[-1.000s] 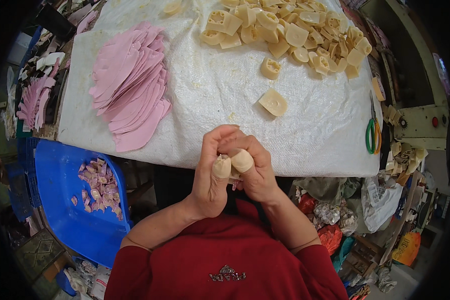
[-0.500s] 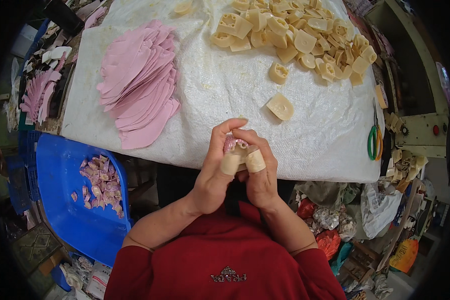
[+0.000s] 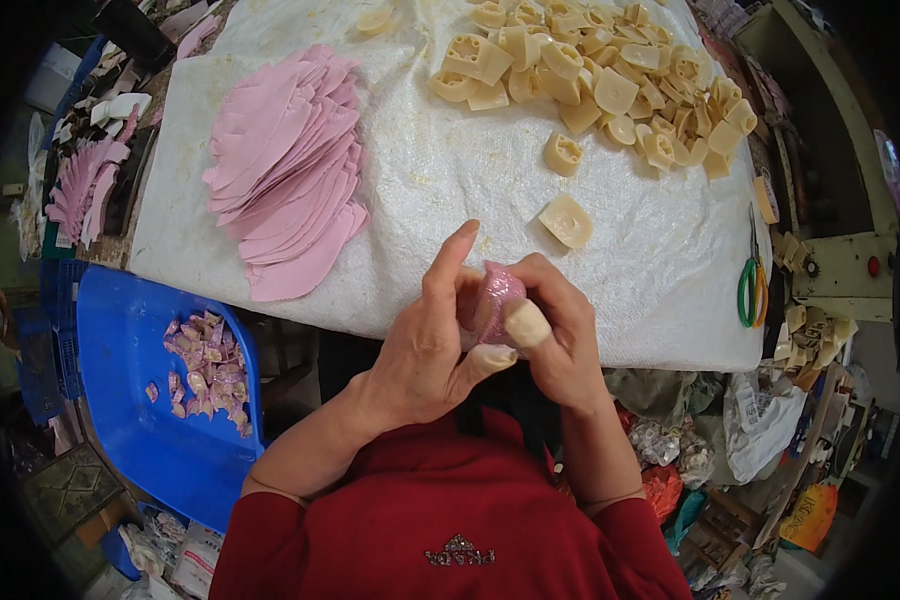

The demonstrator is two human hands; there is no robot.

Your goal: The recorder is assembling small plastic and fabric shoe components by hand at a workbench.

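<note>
Our right grip (image 3: 568,345) clasps a pink piece (image 3: 494,298); our left grip (image 3: 418,350), we can't tell. Lettering (image 3: 459,557) studs our red shirt (image 3: 410,500).

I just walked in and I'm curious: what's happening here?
A person in a red shirt has a small shiny pink piece near the edge of the white cover. The right hand holds it, wrapped thumb against it; the left hand is beside it, one finger raised. Overlapping pink sheets and heaped beige pieces lie on the cover. A blue tub holds small scraps.

A head-worn fisheye looks down from above.
</note>
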